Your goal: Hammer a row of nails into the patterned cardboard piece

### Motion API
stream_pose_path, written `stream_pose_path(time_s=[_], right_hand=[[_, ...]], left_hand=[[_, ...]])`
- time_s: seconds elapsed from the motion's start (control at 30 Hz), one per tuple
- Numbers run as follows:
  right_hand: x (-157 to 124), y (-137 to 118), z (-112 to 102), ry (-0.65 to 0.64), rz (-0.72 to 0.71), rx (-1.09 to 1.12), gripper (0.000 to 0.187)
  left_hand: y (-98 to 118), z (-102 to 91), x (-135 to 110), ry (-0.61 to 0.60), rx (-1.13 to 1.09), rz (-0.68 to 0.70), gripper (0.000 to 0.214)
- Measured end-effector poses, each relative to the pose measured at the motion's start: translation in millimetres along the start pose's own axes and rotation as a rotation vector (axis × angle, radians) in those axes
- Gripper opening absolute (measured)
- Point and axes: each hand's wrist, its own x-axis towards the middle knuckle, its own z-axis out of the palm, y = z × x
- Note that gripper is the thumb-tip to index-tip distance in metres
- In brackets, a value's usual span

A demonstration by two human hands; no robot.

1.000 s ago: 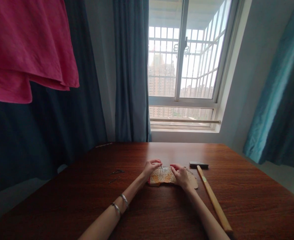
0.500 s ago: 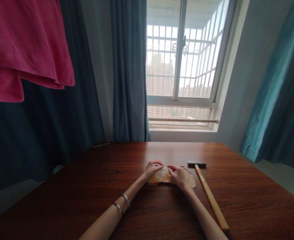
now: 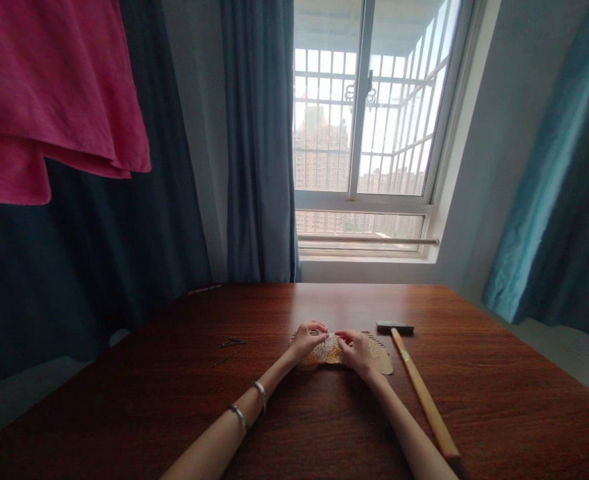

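Both my hands rest on a tan patterned piece (image 3: pixel 327 352) with punched holes, lying flat on the brown wooden table (image 3: pixel 299 413). My left hand (image 3: pixel 308 338) is curled, its fingertips pinched at the piece's top edge. My right hand (image 3: pixel 357 349) is also curled, pressing on the piece just to the right, fingertips nearly meeting the left hand's. A tan flap with a row of holes (image 3: pixel 381 357) sticks out past my right hand. What the fingertips pinch is too small to make out.
A hammer with a long wooden handle (image 3: pixel 424 400) and dark head (image 3: pixel 395 327) lies right of my hands. Thin metal tools (image 3: pixel 230 344) lie to the left. Behind the table are a barred window (image 3: pixel 369 127), blue curtains (image 3: pixel 259 140) and a hanging pink cloth (image 3: pixel 54 93).
My hands have drawn closer together over the patterned piece, fingertips now nearly touching. The view shifted slightly; hammer and small tools lie unmoved.
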Motion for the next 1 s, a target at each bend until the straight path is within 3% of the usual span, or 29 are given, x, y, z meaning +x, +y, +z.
stream_pose_path(time_s=[0.63, 1.0], right_hand=[[-1.5, 1.8, 0.2, 0.02, -0.036, 0.017, 0.024], [-1.1, 5.5, 2.9, 0.012, -0.018, 0.006, 0.025]], left_hand=[[1.1, -2.0, -6.6, 0.032, -0.041, -0.02, 0.021], [2.8, -1.1, -8.1, 0.051, 0.053, 0.019, 0.015]])
